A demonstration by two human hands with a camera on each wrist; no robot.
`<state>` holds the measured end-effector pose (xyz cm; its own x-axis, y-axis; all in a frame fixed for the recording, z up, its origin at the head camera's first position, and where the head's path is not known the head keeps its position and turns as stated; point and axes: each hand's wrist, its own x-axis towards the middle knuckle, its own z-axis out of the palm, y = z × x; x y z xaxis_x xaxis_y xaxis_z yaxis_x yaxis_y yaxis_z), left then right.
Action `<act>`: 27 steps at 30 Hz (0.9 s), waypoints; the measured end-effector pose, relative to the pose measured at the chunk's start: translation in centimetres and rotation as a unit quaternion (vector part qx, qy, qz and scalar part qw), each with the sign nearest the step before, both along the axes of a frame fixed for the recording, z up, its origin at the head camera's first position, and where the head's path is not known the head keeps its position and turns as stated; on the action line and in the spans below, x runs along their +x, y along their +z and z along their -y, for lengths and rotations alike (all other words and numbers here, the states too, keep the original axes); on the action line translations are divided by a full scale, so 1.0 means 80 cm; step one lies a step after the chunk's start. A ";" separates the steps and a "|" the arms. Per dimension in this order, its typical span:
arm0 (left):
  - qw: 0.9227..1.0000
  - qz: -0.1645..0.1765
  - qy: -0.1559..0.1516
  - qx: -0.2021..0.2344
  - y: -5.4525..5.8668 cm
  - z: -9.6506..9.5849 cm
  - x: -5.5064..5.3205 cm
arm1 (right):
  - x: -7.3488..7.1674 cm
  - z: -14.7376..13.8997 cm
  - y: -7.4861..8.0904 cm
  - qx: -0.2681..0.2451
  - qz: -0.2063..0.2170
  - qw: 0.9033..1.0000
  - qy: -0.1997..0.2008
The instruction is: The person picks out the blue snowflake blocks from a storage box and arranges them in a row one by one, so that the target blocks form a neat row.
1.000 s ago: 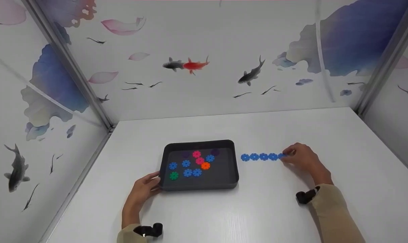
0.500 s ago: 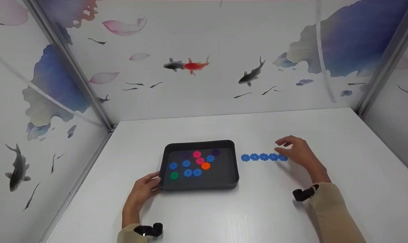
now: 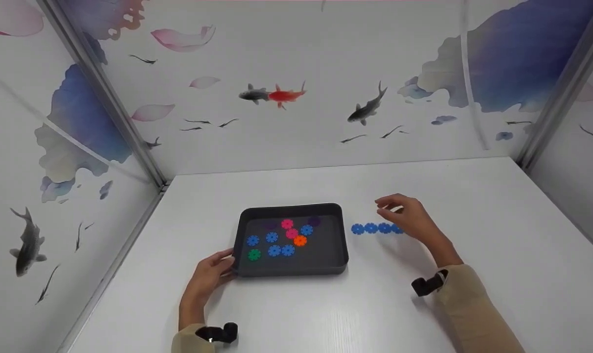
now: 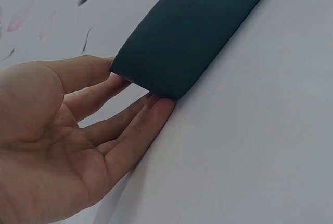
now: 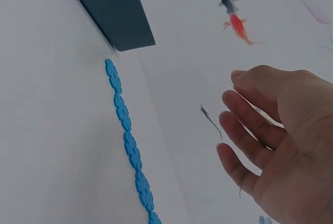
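Observation:
At the left side of a dark grey tray (image 3: 321, 255), my left hand (image 3: 203, 277) holds the wall. The left wrist view shows the thumb at the tray's rim (image 4: 114, 64) and the fingertips (image 4: 165, 107) by its lower edge. My right hand (image 3: 407, 215) hovers with nothing in it, its fingers loosely bent, above a row of blue flower-shaped discs (image 3: 371, 228). The row lies right of the tray, its right end hidden under the hand in the head view. In the right wrist view, the discs (image 5: 132, 151) run edge to edge toward the tray's corner.
Inside the tray lie several blue discs (image 3: 275, 250), two pink ones (image 3: 287, 224), an orange one (image 3: 300, 240), a green one (image 3: 254, 254) and dark purple ones (image 3: 314, 221). Panels with painted fish (image 3: 286, 95) enclose the white table (image 3: 296, 314) at back and sides.
My right hand has let go of the last blue disc in the row, risen and moved left over the row toward the tray. The left hand has stayed at the tray.

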<state>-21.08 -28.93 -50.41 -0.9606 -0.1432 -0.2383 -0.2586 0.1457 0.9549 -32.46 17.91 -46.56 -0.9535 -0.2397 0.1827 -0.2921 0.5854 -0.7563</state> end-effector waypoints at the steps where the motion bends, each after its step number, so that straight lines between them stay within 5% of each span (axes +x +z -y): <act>1: 1.000 0.000 -0.001 -0.001 0.000 0.000 0.000 | 0.001 0.005 0.001 -0.003 0.000 1.000 0.003; 12: 1.000 0.006 0.007 0.007 0.004 -0.001 0.000 | 0.018 0.048 0.008 -0.042 -0.013 0.997 0.062; 27: 1.000 0.014 0.006 -0.001 0.002 -0.002 -0.002 | 0.025 0.103 0.007 -0.021 -0.005 0.991 0.132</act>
